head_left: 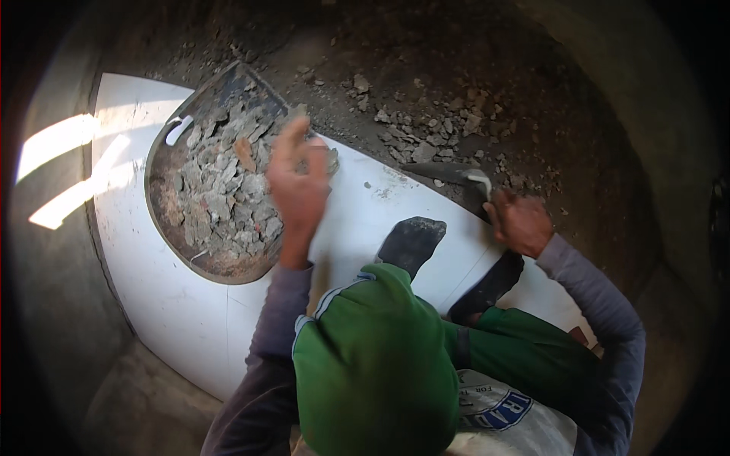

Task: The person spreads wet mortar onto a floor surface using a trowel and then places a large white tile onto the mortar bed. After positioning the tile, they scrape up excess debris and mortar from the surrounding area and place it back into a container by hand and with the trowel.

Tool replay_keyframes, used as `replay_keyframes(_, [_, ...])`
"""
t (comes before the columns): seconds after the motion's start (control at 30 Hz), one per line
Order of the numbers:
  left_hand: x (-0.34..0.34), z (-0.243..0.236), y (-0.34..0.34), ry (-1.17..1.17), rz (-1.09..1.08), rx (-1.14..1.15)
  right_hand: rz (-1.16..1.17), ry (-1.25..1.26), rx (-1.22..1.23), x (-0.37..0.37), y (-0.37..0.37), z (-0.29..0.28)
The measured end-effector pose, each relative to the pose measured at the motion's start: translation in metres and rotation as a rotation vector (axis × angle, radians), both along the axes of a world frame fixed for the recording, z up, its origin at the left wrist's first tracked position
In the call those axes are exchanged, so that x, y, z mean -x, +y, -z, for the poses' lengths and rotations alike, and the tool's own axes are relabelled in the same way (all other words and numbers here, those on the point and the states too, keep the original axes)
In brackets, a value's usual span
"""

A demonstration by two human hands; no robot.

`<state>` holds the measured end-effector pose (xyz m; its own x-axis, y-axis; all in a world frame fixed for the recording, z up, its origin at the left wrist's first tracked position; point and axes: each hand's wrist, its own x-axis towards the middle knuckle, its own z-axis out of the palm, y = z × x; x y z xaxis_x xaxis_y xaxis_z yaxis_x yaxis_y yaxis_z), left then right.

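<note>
My right hand [521,223] is closed round the handle of a trowel [445,172]. The trowel's dark blade points left and lies low against the rubble, beside the white board's edge. My left hand [299,182], smeared by motion, is over the right side of a dark, shallow scoop-shaped pan [161,220]. Its fingers look spread apart, and a grey chunk [332,161] shows right beside them; whether they touch it is unclear. Flat broken pieces of grey mortar or plaster [228,178] heap up in the pan, with a few reddish-brown bits among them.
Beneath the pan and my dark-covered feet [411,242] lies a white board [357,205]. Beyond its edge, loose grey rubble [437,129] is scattered over dark, dirty ground. A grey wall [53,251] rises at the left, with bright light patches across it. My green-trousered legs [372,357] fill the near middle.
</note>
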<state>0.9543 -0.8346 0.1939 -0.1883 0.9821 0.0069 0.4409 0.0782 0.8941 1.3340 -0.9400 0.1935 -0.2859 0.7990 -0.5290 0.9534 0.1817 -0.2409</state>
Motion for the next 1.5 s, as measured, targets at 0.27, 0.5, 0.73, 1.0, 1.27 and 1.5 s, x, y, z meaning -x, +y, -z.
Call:
replay_keyframes(0.27, [-0.040, 0.076, 0.009, 0.310, 0.215, -0.030, 0.171, 0.064, -0.226, 0.034, 0.039, 0.047])
replay_keyframes(0.5, [0.063, 0.068, 0.060, 0.844, 0.256, -0.026, 0.033, 0.310, -0.402, 0.096, 0.020, 0.056])
replay_keyframes(0.73, [0.067, 0.017, 0.019, 0.790, 0.574, 0.053, 0.220, 0.226, -0.245, 0.106, 0.089, 0.040])
replay_keyframes(1.0, [0.049, 0.018, 0.001, 0.870, 0.612, 0.119, 0.215, 0.251, -0.260, 0.124, 0.108, 0.066])
replay_keyframes(1.27, [0.057, 0.016, 0.008, 0.779, 0.545, 0.202, 0.158, 0.078, -0.178, 0.045, 0.067, 0.051])
replay_keyframes(1.5, [-0.045, 0.089, 0.058, 0.411, 0.386, 0.000, 0.716, 0.214, -0.360, 0.059, 0.062, 0.041])
